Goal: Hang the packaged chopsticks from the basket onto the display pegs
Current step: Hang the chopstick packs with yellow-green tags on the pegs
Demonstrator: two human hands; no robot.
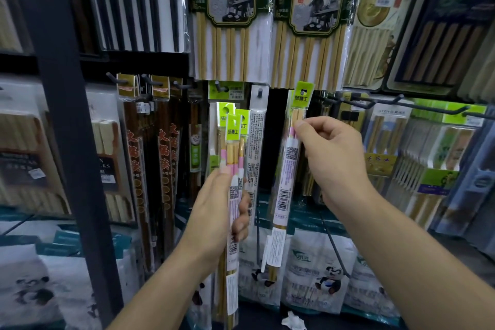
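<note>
The right hand (332,158) pinches a single pack (285,190) of chopsticks between thumb and curled fingers, just under its green header card (304,94). It holds the pack up in the middle of the display, right below the bottom edge of the big chopstick packs (310,8) in the upper row. The pack hangs long and slightly slanted, its lower end swinging in towards the left. The left hand (214,211) is wrapped around a bundle (233,147) of the same green-topped packs, held upright and lower, to the left of the single one. Between the two hangs a clear pack with a white label (254,142), already on its peg (259,91). From where I stand I cannot tell whether the header's hole has met a peg yet; the card hides whatever is behind it. To do this well, I would keep the pinch high, close to the card, so the hole stays steady. Then I would square the card to the peg tip and push it straight back along the peg. Letting the tail hang plumb before releasing should stop it snagging its neighbour. The long bare hooks (375,100) stick out near the right wrist and could catch the sleeve of plastic.
</note>
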